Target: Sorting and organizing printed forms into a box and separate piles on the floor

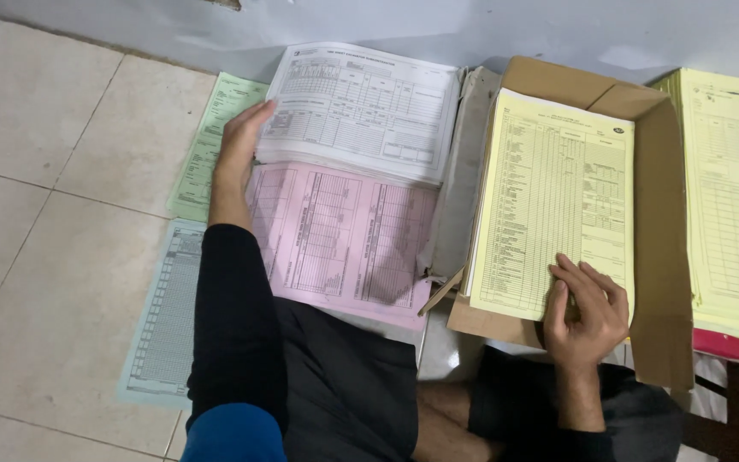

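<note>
- Right hand (586,310): fingers curled in a grip on the lower edge of the yellow forms (549,205), likely to lift a sheet.
- Yellow forms: printed grid, stacked in a cardboard box (665,214) at 3 o'clock.
- Left hand (241,147): open, flat against the white forms (361,107) at 11 o'clock (steadying them, apparently).
- Pink sheet (344,239), green sheet (207,145): on the floor (44,171).

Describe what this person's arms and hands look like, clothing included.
The left hand is bare, with no ring or watch visible; that arm wears a long black sleeve with a blue patch near the upper arm. The right hand is bare too, its forearm uncovered.
</note>
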